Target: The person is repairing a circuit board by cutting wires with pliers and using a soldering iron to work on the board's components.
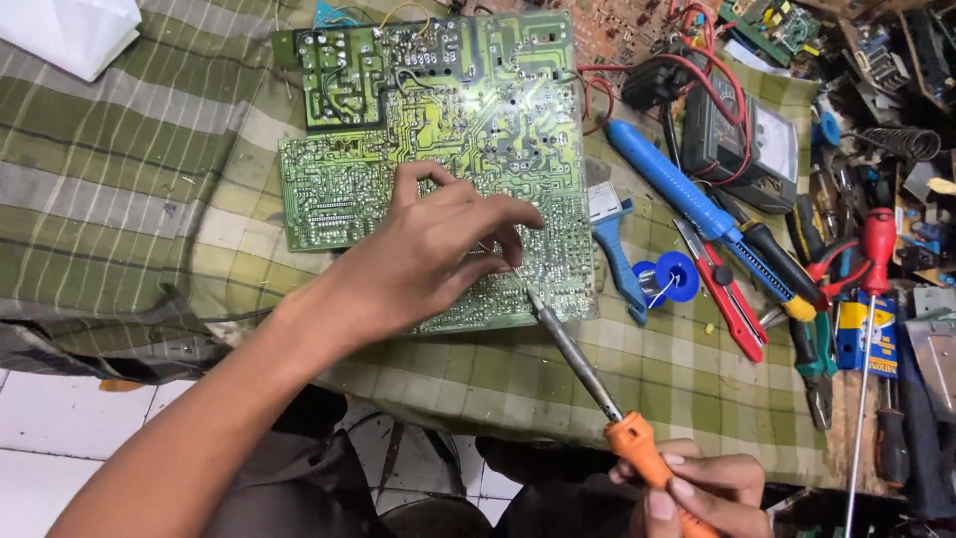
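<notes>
1. The circuit board (pixel 438 130) lies solder side up on a green checked cloth (pixel 129 169) spread over the counter, near the middle of the view.
2. The soldering iron (pixel 588 374) has its tip on the board's lower right area, just beside the left fingertips. Its orange handle sits in the right hand (pixel 697 488), fingers closed around it low in the frame.
3. The left hand (pixel 438 254) rests on the board with its fingers curled; a thin strand, probably solder wire, appears pinched between fingertips, but this cannot be confirmed.
4. For a sound joint, in my judgement: hold the tip steady against pad and lead together, feed the wire to the joint rather than to the tip, and keep the left hand braced on the board so it does not shift.
5. Keep the fingertips off the hot metal shaft; they are very close.
6. To the right lie a blue desoldering pump (pixel 677 184), a red utility knife (pixel 727 289), a blue solder spool (pixel 667 279), a multimeter (pixel 752 149) and a red screwdriver (pixel 876 249).
7. Hard to make out: the exact joint, which the left fingers cover; the iron's cord; the right hand's lower part, cut off by the frame edge; the clutter at far right.
</notes>
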